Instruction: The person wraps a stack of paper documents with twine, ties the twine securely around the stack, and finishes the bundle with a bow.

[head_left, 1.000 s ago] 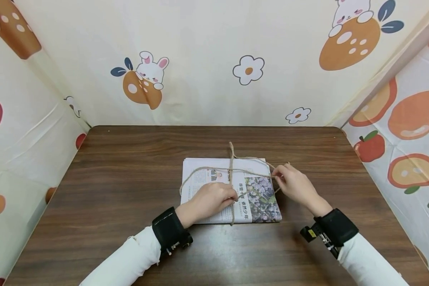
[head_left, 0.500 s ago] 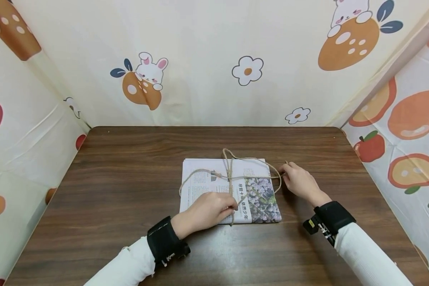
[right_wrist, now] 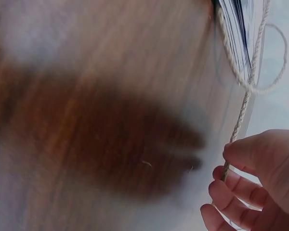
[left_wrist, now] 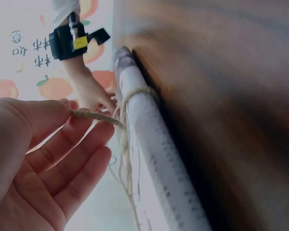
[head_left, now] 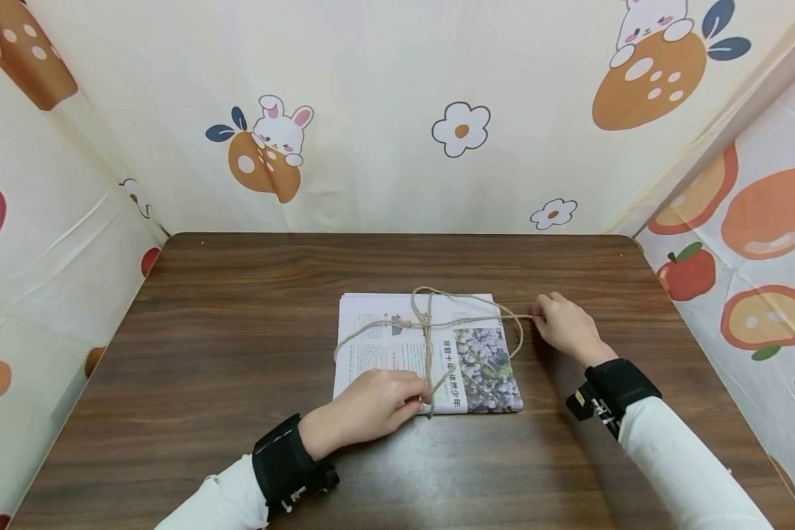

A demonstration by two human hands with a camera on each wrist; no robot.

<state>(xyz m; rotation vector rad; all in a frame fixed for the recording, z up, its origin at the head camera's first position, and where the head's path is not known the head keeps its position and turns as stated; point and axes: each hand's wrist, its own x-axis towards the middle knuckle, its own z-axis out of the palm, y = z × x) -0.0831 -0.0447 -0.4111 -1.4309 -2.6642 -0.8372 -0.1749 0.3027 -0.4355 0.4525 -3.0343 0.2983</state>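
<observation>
A stack of folded newspapers (head_left: 371,350) lies on the table with jute twine (head_left: 428,342) running across it both ways. At the stack's front edge, my left hand (head_left: 377,401) pinches one end of the twine between thumb and forefinger. In the left wrist view that twine end (left_wrist: 98,116) leads from the fingertips to the cord along the stack. My right hand (head_left: 566,327), off the stack's right side, pinches another twine end (right_wrist: 238,122) pulled out sideways. A loose loop (right_wrist: 284,53) of twine hangs beyond the stack's right edge.
The brown wood-grain table (head_left: 238,294) extends around the stack. Printed cloth (head_left: 371,110) with rabbits, flowers and fruit hangs behind it and at both sides. Each wrist wears a black band (head_left: 285,456) with a small camera.
The left hand has drawn toward the front edge, and the right hand has moved outward to the right with its twine end. The raised loop at the back has sunk down onto the stack.
</observation>
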